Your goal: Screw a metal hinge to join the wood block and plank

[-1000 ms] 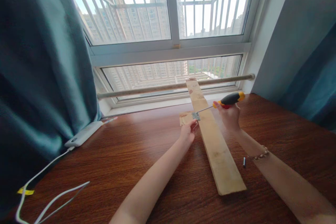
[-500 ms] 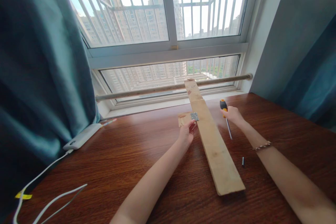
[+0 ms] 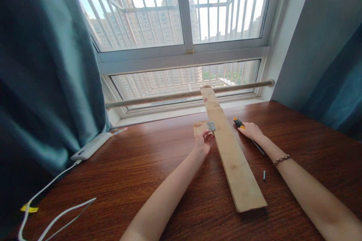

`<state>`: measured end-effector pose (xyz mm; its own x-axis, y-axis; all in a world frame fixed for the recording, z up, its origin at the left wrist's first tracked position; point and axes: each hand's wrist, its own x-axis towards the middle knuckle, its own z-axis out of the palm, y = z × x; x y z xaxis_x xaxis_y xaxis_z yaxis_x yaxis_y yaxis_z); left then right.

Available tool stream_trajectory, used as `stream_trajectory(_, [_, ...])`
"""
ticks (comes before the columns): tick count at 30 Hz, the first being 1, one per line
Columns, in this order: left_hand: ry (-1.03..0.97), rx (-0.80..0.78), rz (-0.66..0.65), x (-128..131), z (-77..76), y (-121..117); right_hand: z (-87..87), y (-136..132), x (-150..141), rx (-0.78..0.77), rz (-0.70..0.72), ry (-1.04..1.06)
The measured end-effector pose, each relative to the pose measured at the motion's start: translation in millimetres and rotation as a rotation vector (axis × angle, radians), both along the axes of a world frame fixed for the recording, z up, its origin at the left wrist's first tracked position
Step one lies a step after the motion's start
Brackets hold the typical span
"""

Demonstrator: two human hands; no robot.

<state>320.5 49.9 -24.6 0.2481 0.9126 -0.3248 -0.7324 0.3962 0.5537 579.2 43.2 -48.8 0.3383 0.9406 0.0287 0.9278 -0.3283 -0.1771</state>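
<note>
Pale wooden long board (image 3: 233, 162) noted in the head view, lying flat on the dark reddish-brown worktop (image 3: 135, 165), its near end toward the person and its far end in line with the metal rail (image 3: 149, 101) before the window (image 3: 135, 15); contact with the rail cannot be determined. A small wooden piece (image 3: 198, 129) adjoins the board's left edge. A metal hinge (image 3: 211, 126) spans the two.

Left hand (image 3: 203, 142): fingers narrow, placed at the hinge's near corner and the edge of the small wooden piece; whether they grip or only press cannot be told. Right hand (image 3: 252, 131): fingers closed round a screwdriver (image 3: 239, 123) to the right of the board. The black-and-yellow handle shows beyond the fingers, and the shaft emerges on the near side of the hand, angled toward the person. A braided bracelet (image 3: 281, 159) is worn on the right wrist.

One screw (image 3: 264, 175) stands or lies on the worktop, right of the board; its attitude is unclear. At left, a white power bank (image 3: 92, 147) sits beside the blue-green curtain (image 3: 51, 67), a white cable (image 3: 51, 182) joined to it.
</note>
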Motion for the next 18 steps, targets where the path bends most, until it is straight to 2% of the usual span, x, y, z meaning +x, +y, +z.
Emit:
stream_trajectory(12, [0.002, -0.007, -0.016, 0.2, 4.6, -3.5, 6.7, -5.4, -2.2, -0.047, -0.050, -0.027])
stream_trajectory(15, [-0.005, -0.009, -0.011, 0.5, 4.4, -3.2, 13.6, -10.0, -3.5, -0.069, -0.051, -0.031])
stream_trajectory(18, [-0.007, -0.003, 0.000, 0.9, 2.5, -1.5, 26.6, -29.8, -9.8, -0.034, -0.063, -0.106])
